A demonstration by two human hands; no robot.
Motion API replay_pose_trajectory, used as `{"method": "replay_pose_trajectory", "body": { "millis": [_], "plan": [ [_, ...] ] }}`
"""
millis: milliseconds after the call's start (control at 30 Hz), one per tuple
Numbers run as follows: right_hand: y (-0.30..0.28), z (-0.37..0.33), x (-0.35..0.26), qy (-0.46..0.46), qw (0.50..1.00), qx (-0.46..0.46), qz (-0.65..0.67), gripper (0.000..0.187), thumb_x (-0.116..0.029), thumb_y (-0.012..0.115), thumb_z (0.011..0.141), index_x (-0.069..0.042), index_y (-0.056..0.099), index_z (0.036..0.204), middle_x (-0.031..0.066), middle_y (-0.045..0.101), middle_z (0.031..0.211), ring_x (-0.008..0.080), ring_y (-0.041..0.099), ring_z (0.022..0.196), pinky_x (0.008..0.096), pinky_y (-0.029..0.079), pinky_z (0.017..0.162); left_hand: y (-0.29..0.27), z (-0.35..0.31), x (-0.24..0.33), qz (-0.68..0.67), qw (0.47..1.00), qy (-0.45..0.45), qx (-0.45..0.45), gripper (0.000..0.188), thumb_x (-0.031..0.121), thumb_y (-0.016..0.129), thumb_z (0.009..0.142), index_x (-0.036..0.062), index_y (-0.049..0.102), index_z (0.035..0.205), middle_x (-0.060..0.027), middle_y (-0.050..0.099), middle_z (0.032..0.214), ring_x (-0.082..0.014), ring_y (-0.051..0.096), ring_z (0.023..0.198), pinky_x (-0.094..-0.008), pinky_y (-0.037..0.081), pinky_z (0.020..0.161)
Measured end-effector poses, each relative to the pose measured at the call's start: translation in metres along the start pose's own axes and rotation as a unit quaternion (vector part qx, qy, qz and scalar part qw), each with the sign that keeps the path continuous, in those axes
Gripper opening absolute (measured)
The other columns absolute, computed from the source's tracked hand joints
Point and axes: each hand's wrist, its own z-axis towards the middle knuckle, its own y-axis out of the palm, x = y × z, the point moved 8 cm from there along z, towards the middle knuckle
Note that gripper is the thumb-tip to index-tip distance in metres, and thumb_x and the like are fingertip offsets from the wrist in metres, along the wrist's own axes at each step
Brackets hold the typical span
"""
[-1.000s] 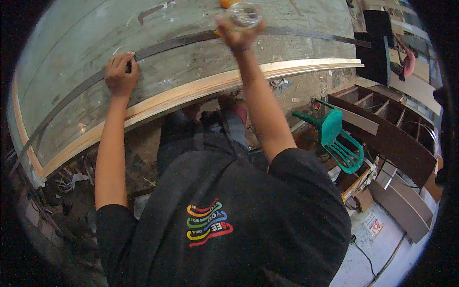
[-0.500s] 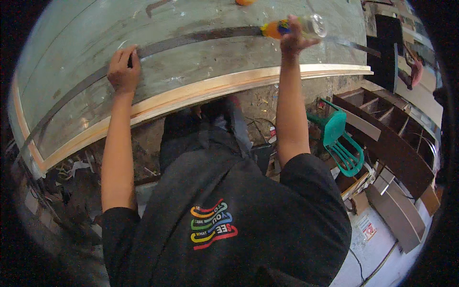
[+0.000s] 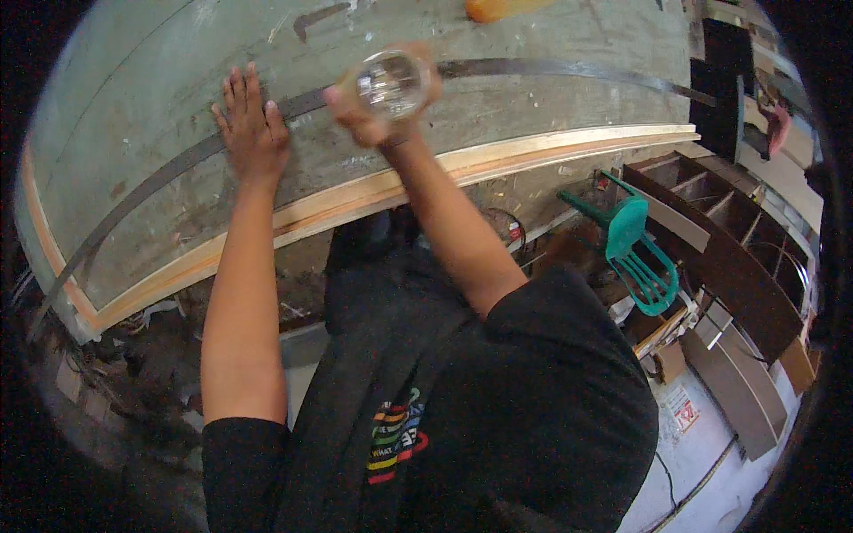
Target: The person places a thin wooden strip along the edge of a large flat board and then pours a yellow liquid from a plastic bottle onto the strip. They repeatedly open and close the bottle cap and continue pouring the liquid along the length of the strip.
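Observation:
My right hand (image 3: 369,114) is wrapped round a clear plastic bottle (image 3: 391,84), blurred by motion. Its round bottom faces up, and its other end is hidden below. The bottle is over a long, thin dark strip (image 3: 542,68) that lies curved across a worn grey-green tabletop (image 3: 355,160). My left hand (image 3: 255,133) rests with its fingers stretched out at the strip, holding nothing. A pale wooden edge strip (image 3: 338,197) runs along the near side of the board, under both forearms.
An orange object (image 3: 502,8) lies at the far edge, with a dark hooked piece (image 3: 318,18) to its left. At right are a green plastic chair (image 3: 627,226), a dark shelf unit (image 3: 729,249) and loose boards (image 3: 746,391). Another person (image 3: 775,124) is at far right.
My right hand has swung left along the strip with the bottle, whose bottom has turned upward. My left hand has moved slightly right, and its fingers have straightened out.

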Motion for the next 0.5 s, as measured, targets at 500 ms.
{"method": "replay_pose_trajectory", "body": {
  "millis": [500],
  "plan": [
    [-0.085,-0.003,0.06,0.101,0.963,0.251,0.011,0.073,-0.025,0.094,0.067,0.003,0.052,0.119,0.0107,0.058,0.11,0.0219,0.06,0.097,0.0358,0.052,0.087,-0.028,-0.016,-0.055,-0.039,0.979,0.169,-0.107,0.068,0.046,0.045,0.102,0.0255,0.02,0.162,-0.0069,0.013,0.169,-0.0287,0.012,0.155,-0.0616,0.005,0.121]
  ]
}}
